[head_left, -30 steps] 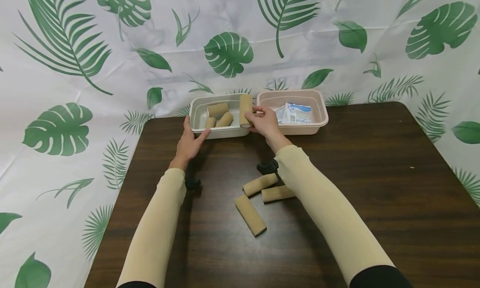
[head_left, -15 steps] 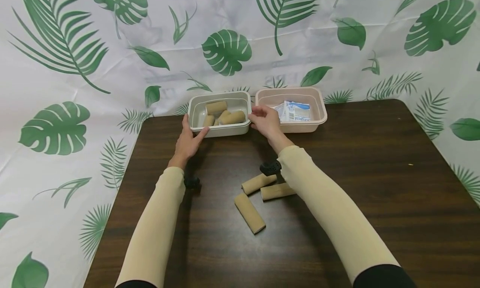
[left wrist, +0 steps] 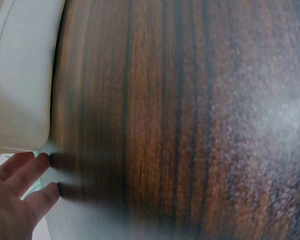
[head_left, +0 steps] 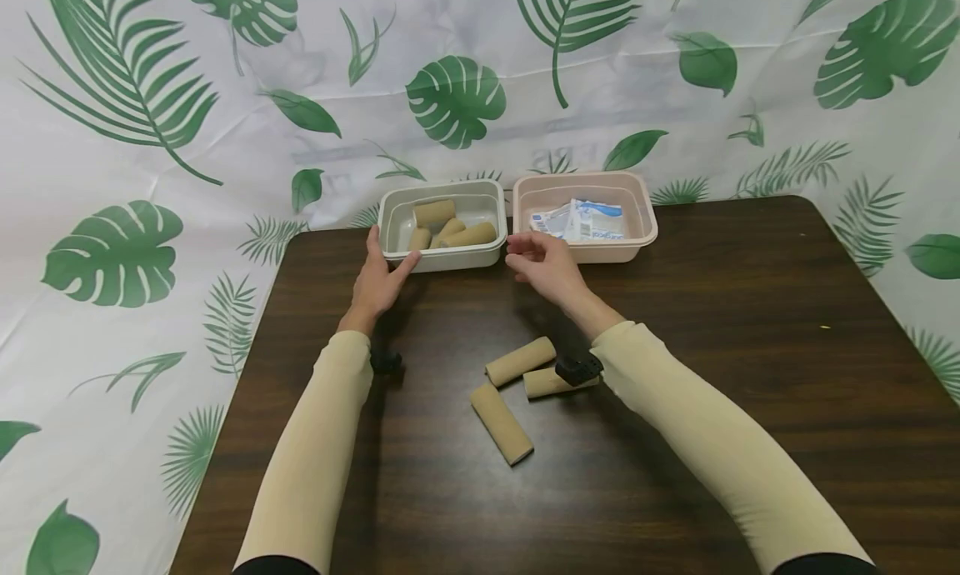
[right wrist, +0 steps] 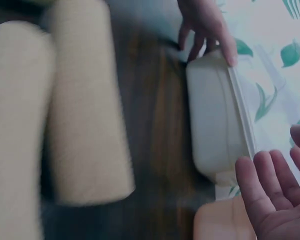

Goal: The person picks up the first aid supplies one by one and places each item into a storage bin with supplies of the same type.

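At the left end of the grey plastic bin [head_left: 459, 262], my left hand [head_left: 372, 285] rests against the corner, thumb at the front rim and a straight finger along the side. Its loosely spread fingers [left wrist: 31, 172] show by the bin's lower corner in the left wrist view. Several brown cardboard tubes [head_left: 434, 212] lie inside the bin. Just off the bin's right end, my right hand [head_left: 551, 267] hovers with relaxed, slightly bent fingers and nothing in them. Three more tubes lie on the table: one angled in front [head_left: 502, 425], one behind it [head_left: 520, 361], and one [head_left: 543, 382] partly hidden by the black wrist camera.
A pink plastic bin [head_left: 637, 246] stands to the right of the grey one and holds white-and-blue packets [head_left: 596, 219]. Both bins sit at the back of the dark wooden table [head_left: 712, 375], close to a leaf-print sheet [head_left: 465, 25].
My right hand has let go of a tube, which dropped into the grey bin on its right side. The hand has then drawn back to the right. My left hand has stayed at the bin.
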`<action>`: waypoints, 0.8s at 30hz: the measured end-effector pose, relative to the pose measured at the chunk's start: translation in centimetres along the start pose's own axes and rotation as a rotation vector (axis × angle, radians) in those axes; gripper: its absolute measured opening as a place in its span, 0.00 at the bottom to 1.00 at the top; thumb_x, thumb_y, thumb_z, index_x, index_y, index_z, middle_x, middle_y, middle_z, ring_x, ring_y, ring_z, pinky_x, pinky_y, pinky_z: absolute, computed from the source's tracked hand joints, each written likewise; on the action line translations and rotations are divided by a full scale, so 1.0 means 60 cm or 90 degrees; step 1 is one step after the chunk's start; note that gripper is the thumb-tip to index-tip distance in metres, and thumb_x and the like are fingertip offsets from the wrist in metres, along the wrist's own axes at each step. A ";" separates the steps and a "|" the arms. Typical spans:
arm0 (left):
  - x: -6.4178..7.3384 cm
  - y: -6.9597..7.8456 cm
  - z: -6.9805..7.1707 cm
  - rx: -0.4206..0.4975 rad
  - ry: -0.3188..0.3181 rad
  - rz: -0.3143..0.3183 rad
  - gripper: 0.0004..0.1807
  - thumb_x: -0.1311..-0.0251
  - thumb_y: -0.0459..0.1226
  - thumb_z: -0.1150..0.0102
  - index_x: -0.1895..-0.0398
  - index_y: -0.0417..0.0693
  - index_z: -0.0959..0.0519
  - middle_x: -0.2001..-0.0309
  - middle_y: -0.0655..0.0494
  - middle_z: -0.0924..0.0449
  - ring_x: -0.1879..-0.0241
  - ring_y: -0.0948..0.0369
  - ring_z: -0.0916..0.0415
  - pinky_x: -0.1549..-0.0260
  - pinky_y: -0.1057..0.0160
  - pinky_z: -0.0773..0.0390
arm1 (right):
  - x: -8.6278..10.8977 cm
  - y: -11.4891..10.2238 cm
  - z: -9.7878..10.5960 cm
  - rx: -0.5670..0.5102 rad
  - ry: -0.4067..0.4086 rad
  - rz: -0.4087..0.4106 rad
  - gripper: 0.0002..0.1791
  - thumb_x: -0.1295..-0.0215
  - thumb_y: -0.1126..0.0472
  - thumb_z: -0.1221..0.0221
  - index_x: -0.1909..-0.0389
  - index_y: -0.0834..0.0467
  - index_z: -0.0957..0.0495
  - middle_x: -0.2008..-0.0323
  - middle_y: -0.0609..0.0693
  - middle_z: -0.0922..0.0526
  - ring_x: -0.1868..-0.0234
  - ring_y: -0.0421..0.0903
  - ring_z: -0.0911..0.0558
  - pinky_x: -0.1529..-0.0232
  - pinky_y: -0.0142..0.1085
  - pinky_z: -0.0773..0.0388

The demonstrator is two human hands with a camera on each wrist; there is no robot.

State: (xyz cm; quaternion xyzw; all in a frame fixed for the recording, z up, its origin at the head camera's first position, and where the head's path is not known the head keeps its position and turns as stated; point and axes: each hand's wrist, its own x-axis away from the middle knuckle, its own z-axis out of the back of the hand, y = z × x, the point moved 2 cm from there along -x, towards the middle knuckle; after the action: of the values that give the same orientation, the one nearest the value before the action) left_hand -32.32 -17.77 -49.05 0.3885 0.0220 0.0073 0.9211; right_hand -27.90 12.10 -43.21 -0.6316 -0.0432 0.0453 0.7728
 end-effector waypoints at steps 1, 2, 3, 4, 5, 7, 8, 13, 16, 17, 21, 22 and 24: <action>0.000 0.001 0.000 0.001 0.000 0.000 0.57 0.41 0.70 0.52 0.21 0.58 0.69 0.27 0.39 0.45 0.32 0.40 0.40 0.38 0.40 0.41 | 0.008 0.003 0.006 0.012 -0.016 0.012 0.18 0.33 0.66 0.40 0.44 0.66 0.24 0.47 0.63 0.21 0.54 0.50 0.19 0.54 0.49 0.20; -0.001 0.002 0.000 0.001 0.000 0.000 0.57 0.41 0.70 0.52 0.21 0.57 0.68 0.26 0.40 0.45 0.32 0.41 0.40 0.38 0.40 0.41 | 0.016 0.007 0.012 0.028 -0.030 0.024 0.18 0.33 0.66 0.39 0.44 0.66 0.23 0.47 0.63 0.20 0.54 0.51 0.19 0.55 0.48 0.20; -0.001 0.003 0.000 0.001 0.000 -0.001 0.57 0.41 0.70 0.52 0.21 0.57 0.68 0.26 0.39 0.45 0.32 0.40 0.40 0.38 0.39 0.41 | 0.024 0.012 0.018 0.042 -0.043 0.036 0.17 0.33 0.66 0.39 0.44 0.66 0.23 0.48 0.63 0.20 0.54 0.51 0.19 0.56 0.48 0.20; -0.001 0.004 0.000 0.001 0.001 -0.001 0.57 0.41 0.70 0.52 0.21 0.56 0.68 0.27 0.39 0.45 0.32 0.40 0.40 0.38 0.40 0.41 | 0.033 0.016 0.026 0.070 -0.054 0.052 0.17 0.33 0.66 0.39 0.45 0.65 0.23 0.49 0.62 0.19 0.54 0.51 0.19 0.55 0.47 0.20; -0.001 0.004 0.000 0.000 0.001 0.000 0.57 0.41 0.70 0.52 0.21 0.57 0.68 0.27 0.40 0.45 0.32 0.40 0.40 0.38 0.40 0.41 | 0.041 0.022 0.033 0.103 -0.064 0.068 0.16 0.33 0.65 0.39 0.45 0.65 0.22 0.50 0.61 0.18 0.54 0.51 0.19 0.54 0.46 0.21; 0.000 0.004 0.000 -0.001 0.000 0.001 0.56 0.41 0.70 0.52 0.21 0.58 0.69 0.27 0.40 0.45 0.33 0.41 0.40 0.38 0.40 0.41 | 0.059 0.031 0.047 0.165 -0.085 0.100 0.16 0.33 0.64 0.39 0.46 0.63 0.21 0.51 0.58 0.17 0.52 0.50 0.19 0.52 0.45 0.23; 0.000 0.004 0.000 -0.002 0.000 0.002 0.56 0.41 0.70 0.52 0.21 0.59 0.69 0.27 0.40 0.45 0.33 0.41 0.40 0.38 0.40 0.40 | 0.067 0.036 0.054 0.196 -0.096 0.114 0.15 0.33 0.64 0.39 0.46 0.63 0.21 0.52 0.56 0.17 0.52 0.49 0.19 0.51 0.45 0.23; 0.002 0.005 0.002 0.005 0.001 0.001 0.56 0.41 0.70 0.52 0.21 0.61 0.70 0.27 0.40 0.45 0.32 0.41 0.40 0.38 0.40 0.41 | 0.109 0.051 0.079 0.284 -0.176 0.155 0.15 0.33 0.62 0.38 0.47 0.60 0.20 0.53 0.50 0.17 0.51 0.47 0.20 0.50 0.48 0.24; 0.003 0.006 0.003 0.005 0.001 0.001 0.56 0.41 0.70 0.52 0.21 0.60 0.70 0.27 0.39 0.45 0.33 0.40 0.40 0.38 0.40 0.41 | 0.132 0.057 0.088 0.311 -0.221 0.161 0.14 0.34 0.62 0.37 0.48 0.59 0.19 0.54 0.48 0.17 0.52 0.46 0.20 0.50 0.49 0.24; 0.003 0.005 0.004 0.005 0.002 0.002 0.56 0.41 0.70 0.52 0.21 0.60 0.70 0.27 0.39 0.45 0.33 0.40 0.40 0.38 0.40 0.41 | 0.139 0.060 0.090 0.321 -0.231 0.164 0.14 0.34 0.61 0.37 0.48 0.58 0.19 0.54 0.48 0.17 0.52 0.45 0.20 0.51 0.49 0.24; 0.003 0.004 0.003 0.000 0.005 0.005 0.56 0.41 0.70 0.52 0.21 0.58 0.69 0.27 0.39 0.45 0.32 0.41 0.40 0.38 0.40 0.41 | 0.160 0.078 0.093 0.351 -0.260 0.175 0.15 0.34 0.60 0.36 0.48 0.57 0.19 0.54 0.46 0.17 0.53 0.44 0.20 0.51 0.47 0.24; 0.002 0.003 0.003 -0.001 0.005 0.004 0.56 0.41 0.70 0.52 0.21 0.58 0.68 0.27 0.39 0.45 0.32 0.40 0.40 0.38 0.40 0.41 | 0.164 0.082 0.092 0.355 -0.265 0.174 0.15 0.34 0.59 0.36 0.48 0.56 0.19 0.54 0.46 0.17 0.53 0.43 0.20 0.52 0.46 0.24; 0.003 0.003 0.001 0.000 0.007 0.003 0.56 0.40 0.70 0.52 0.21 0.56 0.68 0.27 0.39 0.45 0.32 0.41 0.40 0.38 0.40 0.41 | 0.170 0.089 0.092 0.358 -0.276 0.173 0.15 0.34 0.58 0.36 0.47 0.55 0.19 0.54 0.45 0.18 0.54 0.43 0.20 0.54 0.43 0.23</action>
State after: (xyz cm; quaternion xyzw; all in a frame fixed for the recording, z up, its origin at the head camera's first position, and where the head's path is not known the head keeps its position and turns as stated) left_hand -32.16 -17.69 -48.86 0.3888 0.0258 0.0118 0.9209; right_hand -18.57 19.81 -47.25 -0.3704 -0.1077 0.2899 0.8759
